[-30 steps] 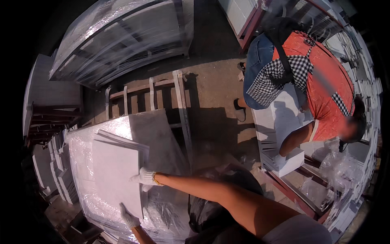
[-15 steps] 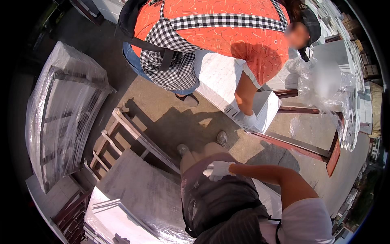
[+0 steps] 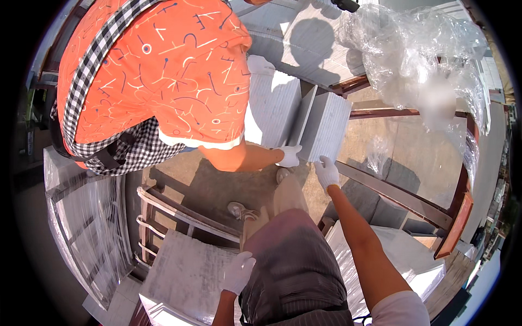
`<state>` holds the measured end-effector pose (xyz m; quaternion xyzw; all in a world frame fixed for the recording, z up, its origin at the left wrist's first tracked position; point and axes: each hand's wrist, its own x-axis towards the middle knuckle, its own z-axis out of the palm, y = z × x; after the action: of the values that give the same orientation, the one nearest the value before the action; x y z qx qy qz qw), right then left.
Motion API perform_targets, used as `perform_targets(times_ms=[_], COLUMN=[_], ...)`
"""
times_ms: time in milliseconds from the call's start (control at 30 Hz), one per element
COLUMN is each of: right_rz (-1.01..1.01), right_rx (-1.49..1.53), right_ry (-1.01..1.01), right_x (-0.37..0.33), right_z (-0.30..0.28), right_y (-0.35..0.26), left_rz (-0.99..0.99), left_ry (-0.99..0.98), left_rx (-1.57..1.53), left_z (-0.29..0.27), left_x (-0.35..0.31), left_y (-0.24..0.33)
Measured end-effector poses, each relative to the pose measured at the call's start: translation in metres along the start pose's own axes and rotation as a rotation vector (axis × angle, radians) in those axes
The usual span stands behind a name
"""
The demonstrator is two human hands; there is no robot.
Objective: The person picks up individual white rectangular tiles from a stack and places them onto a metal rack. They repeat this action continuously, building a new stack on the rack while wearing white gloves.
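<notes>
My right hand [image 3: 327, 173], in a white glove, reaches out to a stack of thin pale slabs [image 3: 329, 122] standing on edge. Its fingers are stretched and apart at the stack's near lower corner; firm contact is hard to make out. Low in the view, my left hand [image 3: 239, 273], also gloved, hangs beside my dark apron [image 3: 296, 266], over a wide grey slab stack [image 3: 187, 269]. No object shows in it, and its fingers look loosely extended. A co-worker's gloved hand [image 3: 290, 156] is at the bottom of a single slab [image 3: 304, 117] leaning between two stacks.
A co-worker in an orange shirt [image 3: 163, 76] bends in from the left. Crumpled clear plastic film [image 3: 413, 60] hangs over a red-brown metal frame [image 3: 457, 225] at right. A film-wrapped pallet [image 3: 89, 217] stands left, near a pale rack [image 3: 185, 212]. Another wrapped stack [image 3: 402, 255] is at lower right.
My view has moved closer to the upright slabs. My right hand has gone from in front of my apron out to the stack. My left hand has come clearly into view. The co-worker appears farther left.
</notes>
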<state>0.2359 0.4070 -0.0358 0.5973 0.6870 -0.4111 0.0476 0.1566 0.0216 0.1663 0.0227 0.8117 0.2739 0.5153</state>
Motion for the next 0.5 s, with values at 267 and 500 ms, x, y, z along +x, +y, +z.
perform_targets(times_ms=[267, 500], right_rz=[-0.004, -0.106], right_rx=[-0.26, -0.294], right_ry=[-0.013, -0.037], right_x=[0.04, 0.04], right_z=[-0.011, -0.011], right_y=[0.017, 0.028], left_rz=[-0.135, -0.072], left_ry=[0.016, -0.02], left_rx=[0.131, 0.12], left_z=[0.024, 0.056], left_x=[0.024, 0.046], left_y=[0.013, 0.015])
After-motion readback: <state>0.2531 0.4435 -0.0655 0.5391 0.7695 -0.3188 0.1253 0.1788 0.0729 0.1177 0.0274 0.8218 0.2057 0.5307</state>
